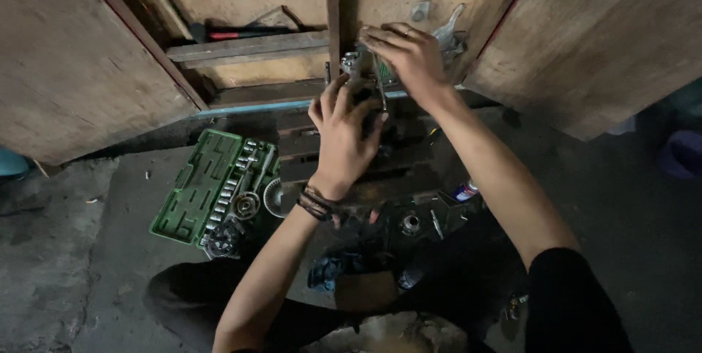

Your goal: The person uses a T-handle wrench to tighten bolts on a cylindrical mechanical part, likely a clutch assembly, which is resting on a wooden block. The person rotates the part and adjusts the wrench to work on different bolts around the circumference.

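My left hand (342,132) reaches forward with fingers curled around a dark metal part in front of an open wooden cabinet; the part itself is mostly hidden behind the hand. My right hand (406,57) lies above it, fingers closed over a shiny metal piece (355,64) at the cabinet's lower shelf edge. The two hands almost touch. A dark bracelet sits on my left wrist.
A green socket-set case (191,188) lies open on the concrete floor at the left, with sockets in it. Wooden cabinet doors (73,60) stand open on both sides. Small metal parts (409,223) and a spray can (463,191) lie near my knees. Tools hang inside the cabinet.
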